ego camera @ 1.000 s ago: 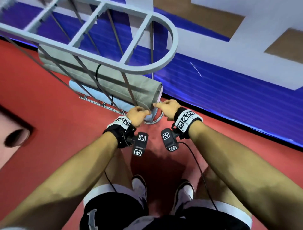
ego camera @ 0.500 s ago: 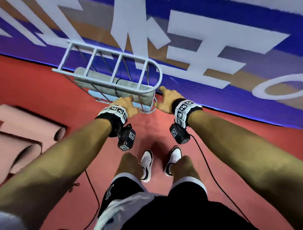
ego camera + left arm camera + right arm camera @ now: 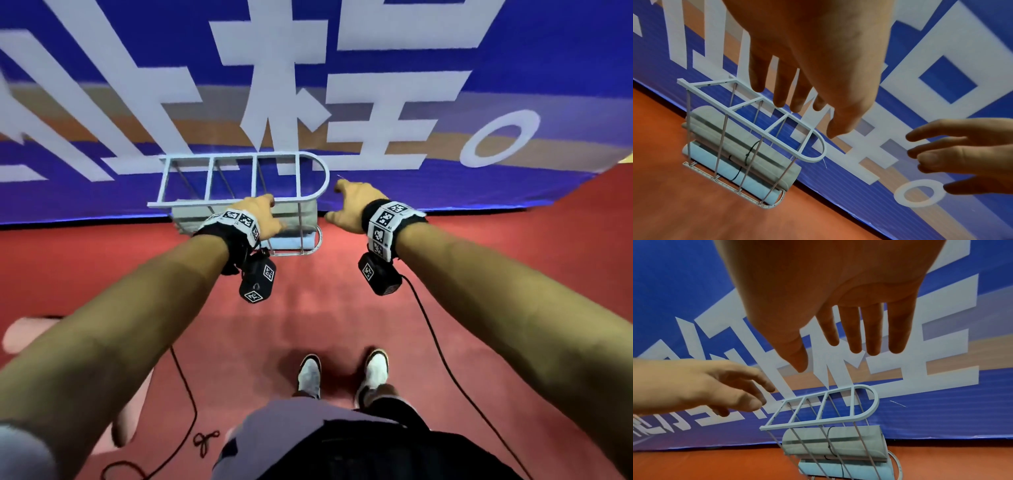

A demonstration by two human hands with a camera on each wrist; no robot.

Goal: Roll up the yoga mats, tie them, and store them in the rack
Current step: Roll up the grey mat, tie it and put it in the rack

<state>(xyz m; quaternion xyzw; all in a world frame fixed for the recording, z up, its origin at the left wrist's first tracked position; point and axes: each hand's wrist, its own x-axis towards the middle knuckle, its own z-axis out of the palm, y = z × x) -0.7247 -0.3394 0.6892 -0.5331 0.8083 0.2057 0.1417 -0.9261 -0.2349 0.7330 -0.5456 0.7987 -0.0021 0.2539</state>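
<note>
In the white wire rack at twelve o'clock lie a tied grey mat atop a pale blue one, both hands, left hand and right hand, empty with fingers spread, while pink mats at eight o'clock likely remain.

The rack looks like smooth white plastic on top, with thin shiny metal rods. The grey mat inside looks soft and matt, like foam. The light blue mat under it looks matt too. The red floor looks dull.
</note>
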